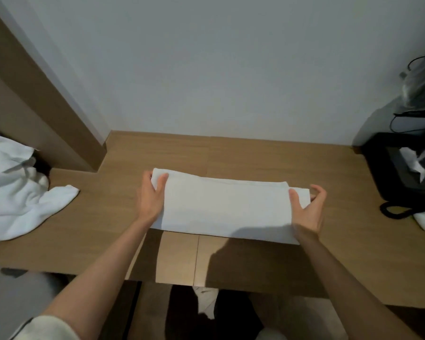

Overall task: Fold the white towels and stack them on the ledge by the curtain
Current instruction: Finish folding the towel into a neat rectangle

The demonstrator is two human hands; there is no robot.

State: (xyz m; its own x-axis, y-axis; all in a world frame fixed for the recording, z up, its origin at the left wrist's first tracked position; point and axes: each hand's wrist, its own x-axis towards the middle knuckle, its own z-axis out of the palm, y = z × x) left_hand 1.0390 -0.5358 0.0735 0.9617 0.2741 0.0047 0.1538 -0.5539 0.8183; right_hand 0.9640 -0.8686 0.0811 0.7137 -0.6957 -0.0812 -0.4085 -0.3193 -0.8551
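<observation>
The folded white towel (226, 207) lay lengthwise on the wooden desk (268, 155), held at both ends. The left hand (150, 195) gripped its left end, thumb on top. The right hand (309, 212) pinched the right end between thumb and curled fingers. A pale wall (206, 69) rose behind. A heap of unfolded towels (15, 192) sprawled well to the left, and a black bag (402, 177) stood to the right.

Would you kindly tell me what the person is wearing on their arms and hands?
Both forearms are bare, and neither the left hand nor the right hand shows a glove, ring or watch. A pale sleeve with a thin dark line covers the left upper arm; no sleeve shows on the right.
</observation>
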